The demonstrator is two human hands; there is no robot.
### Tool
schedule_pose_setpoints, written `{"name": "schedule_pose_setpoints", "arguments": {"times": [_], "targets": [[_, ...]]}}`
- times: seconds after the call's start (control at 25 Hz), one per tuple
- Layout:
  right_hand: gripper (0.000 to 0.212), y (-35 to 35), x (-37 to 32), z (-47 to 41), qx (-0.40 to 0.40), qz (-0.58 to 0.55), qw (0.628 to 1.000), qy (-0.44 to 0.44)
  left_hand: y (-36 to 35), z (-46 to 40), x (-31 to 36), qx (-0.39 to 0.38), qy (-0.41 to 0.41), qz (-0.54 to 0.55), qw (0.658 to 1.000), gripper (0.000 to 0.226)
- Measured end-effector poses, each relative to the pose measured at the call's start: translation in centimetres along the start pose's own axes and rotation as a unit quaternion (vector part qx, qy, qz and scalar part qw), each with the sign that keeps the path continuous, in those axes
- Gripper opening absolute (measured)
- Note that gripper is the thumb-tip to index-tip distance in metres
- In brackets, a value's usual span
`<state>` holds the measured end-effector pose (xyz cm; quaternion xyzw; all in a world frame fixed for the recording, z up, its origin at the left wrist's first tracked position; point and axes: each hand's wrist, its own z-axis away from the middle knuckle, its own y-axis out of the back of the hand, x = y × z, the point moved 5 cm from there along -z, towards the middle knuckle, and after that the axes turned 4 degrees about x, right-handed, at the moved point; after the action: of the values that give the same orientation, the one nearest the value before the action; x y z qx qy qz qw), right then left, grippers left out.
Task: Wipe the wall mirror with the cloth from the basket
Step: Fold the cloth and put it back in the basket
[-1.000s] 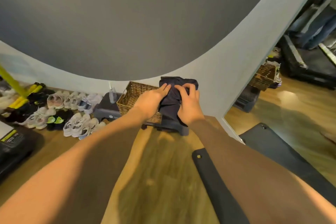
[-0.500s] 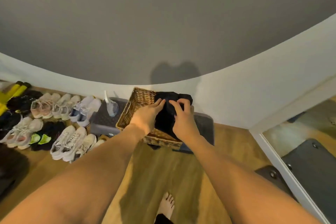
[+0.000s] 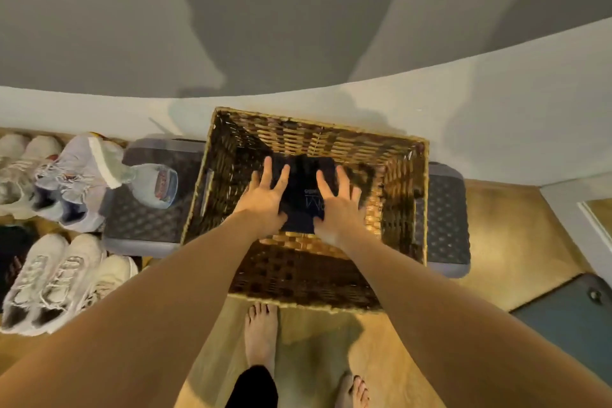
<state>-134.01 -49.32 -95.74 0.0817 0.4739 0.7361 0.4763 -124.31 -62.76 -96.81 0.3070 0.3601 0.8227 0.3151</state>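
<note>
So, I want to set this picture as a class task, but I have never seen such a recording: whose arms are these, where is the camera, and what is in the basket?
There is no machine here. A person wears a wide-angle camera on the head, looking down, so the two bare arms are the wearer's own, and their bare feet show at the bottom. The single current picture is that head view. The left hand and right hand lie with straight, spread fingers on a dark folded cloth at the bottom of a woven basket. Neither hand grips it; they rest on it. The basket stands on a grey step platform by the wall. Beside it stands a spray bottle, and pale sneakers sit on the wooden floor to the left.
</note>
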Motion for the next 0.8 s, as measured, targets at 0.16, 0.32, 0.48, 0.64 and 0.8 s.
{"name": "schedule_pose_setpoints", "arguments": {"times": [0.16,0.32,0.48,0.64,0.8], "targets": [[0.088,-5.2,1.9,-5.4,-0.049,0.034,0.998,-0.019,-5.8,-5.3,-1.8,-0.069,-0.023,-0.006,0.997,0.09],[0.081,-7.5,2.0,-6.5,-0.058,0.016,0.998,-0.03,-8.8,-6.0,-0.9,-0.112,0.004,-0.006,0.994,0.087],[0.082,-8.5,1.8,-4.7,-0.071,0.007,0.996,-0.055,-9.7,-4.1,-0.7,-0.115,0.013,0.017,0.993,0.087],[0.088,-9.3,1.4,-2.4,-0.108,0.006,0.991,-0.072,-10.0,-2.2,-0.9,-0.135,0.009,0.017,0.991,0.09],[0.087,-8.7,1.3,-2.2,-0.108,0.042,0.991,-0.066,-7.7,-0.4,-0.3,-0.124,0.031,0.056,0.99,0.079]]}}
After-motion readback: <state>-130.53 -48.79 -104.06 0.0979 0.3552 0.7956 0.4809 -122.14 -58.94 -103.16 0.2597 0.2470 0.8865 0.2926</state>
